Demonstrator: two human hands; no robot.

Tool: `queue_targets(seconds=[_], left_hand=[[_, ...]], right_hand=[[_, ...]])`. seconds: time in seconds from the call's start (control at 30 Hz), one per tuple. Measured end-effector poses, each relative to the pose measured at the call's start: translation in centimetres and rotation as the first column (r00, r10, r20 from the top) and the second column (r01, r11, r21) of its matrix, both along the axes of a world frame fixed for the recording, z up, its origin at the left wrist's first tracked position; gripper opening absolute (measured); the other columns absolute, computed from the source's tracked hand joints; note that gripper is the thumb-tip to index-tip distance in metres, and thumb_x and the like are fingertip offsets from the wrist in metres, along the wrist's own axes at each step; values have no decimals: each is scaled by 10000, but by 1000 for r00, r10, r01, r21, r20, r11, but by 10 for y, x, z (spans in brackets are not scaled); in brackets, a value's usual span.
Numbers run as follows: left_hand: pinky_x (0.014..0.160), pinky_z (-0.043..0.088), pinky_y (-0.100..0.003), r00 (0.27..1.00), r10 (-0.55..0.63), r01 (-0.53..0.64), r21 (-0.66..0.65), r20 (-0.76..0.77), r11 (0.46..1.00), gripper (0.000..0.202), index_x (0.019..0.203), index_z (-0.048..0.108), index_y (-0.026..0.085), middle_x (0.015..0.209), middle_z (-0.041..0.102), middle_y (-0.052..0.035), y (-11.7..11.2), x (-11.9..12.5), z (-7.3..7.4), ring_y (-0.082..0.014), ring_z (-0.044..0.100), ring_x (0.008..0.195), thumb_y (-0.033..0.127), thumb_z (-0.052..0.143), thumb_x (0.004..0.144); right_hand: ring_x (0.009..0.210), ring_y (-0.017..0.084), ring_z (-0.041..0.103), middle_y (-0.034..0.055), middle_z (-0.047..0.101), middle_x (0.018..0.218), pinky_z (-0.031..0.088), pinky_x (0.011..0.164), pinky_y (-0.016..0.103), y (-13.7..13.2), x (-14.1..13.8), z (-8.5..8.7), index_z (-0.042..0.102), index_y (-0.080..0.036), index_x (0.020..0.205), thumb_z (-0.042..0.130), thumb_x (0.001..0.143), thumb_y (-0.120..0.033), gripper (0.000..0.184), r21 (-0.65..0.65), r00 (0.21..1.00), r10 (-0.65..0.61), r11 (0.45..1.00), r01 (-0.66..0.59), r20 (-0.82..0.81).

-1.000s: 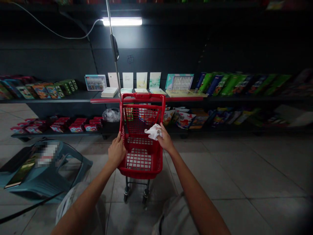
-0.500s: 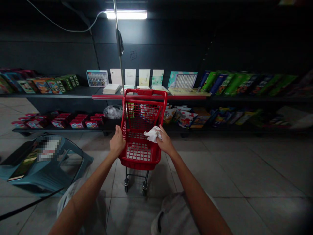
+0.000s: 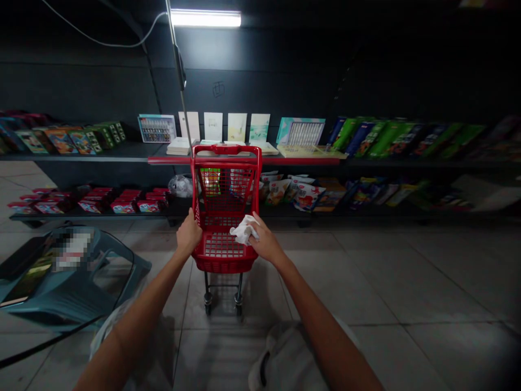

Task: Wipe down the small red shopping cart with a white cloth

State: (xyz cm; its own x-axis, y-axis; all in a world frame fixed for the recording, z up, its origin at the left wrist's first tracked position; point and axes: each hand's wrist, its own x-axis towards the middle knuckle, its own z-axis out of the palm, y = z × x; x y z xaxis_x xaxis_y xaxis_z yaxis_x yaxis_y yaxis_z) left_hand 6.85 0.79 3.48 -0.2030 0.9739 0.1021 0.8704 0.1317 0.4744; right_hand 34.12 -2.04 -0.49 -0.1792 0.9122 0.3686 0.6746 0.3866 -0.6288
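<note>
A small red plastic shopping cart [image 3: 228, 264] with a mesh basket stands upright on its wheels in front of me. My left hand [image 3: 188, 234] is closed on the basket's left side rim, its fingertips partly hidden behind the edge. On the opposite side, my right hand [image 3: 266, 240] grips a crumpled white cloth [image 3: 244, 230] by the cart's right rim. The cloth hangs over the inner side of the basket; whether those fingers also hold the rim I cannot tell. A thin metal pole [image 3: 182, 103] rises at the cart's left side.
Behind the cart run dark shelves with a red front strip [image 3: 305, 161], holding booklets [image 3: 237, 127], green packs [image 3: 386, 138], snack bags [image 3: 307, 195] and red boxes [image 3: 95, 200]. A blue-grey plastic stool [image 3: 81, 288] with a phone [image 3: 26, 279] stands at left. A lamp [image 3: 205, 18] shines above.
The cart has shifted and turned a little to the left, with both hands and the cloth moving along with it. The pole leans further left. My view has shifted slightly.
</note>
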Motion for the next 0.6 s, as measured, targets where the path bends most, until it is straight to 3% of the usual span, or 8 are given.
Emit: queue_targets(seconds=[0.2, 0.4, 0.6], left_hand=[[997, 527, -450, 1000, 18, -18, 11, -6, 1000, 618, 1599, 338, 171, 1441, 611, -207, -4, -13, 1, -333, 685, 1195, 217, 380, 984], [1000, 528, -451, 990, 62, -69, 51, 130, 996, 572, 1554, 401, 268, 1395, 665, -132, -4, -25, 0, -319, 688, 1191, 253, 434, 983], [1010, 528, -441, 981, 51, -63, 57, 185, 996, 574, 1532, 416, 274, 1382, 679, -109, -15, -23, -1, -313, 686, 1202, 301, 494, 964]], right_hand=[[1475, 234, 461, 64, 323, 1686, 383, 1231, 414, -2, -11, 1, 660, -230, 1262, 567, 882, -197, 392, -19, 999, 23, 1000, -22, 48], [1505, 251, 413, 111, 408, 1638, 355, 1243, 439, -7, -23, 2, 715, -193, 1043, 580, 834, -131, 257, 15, 989, 93, 995, -96, 112], [1492, 313, 419, 109, 426, 1627, 244, 1246, 631, -13, -24, 1, 717, -206, 1045, 582, 817, -131, 275, -9, 985, 53, 999, -53, 163]])
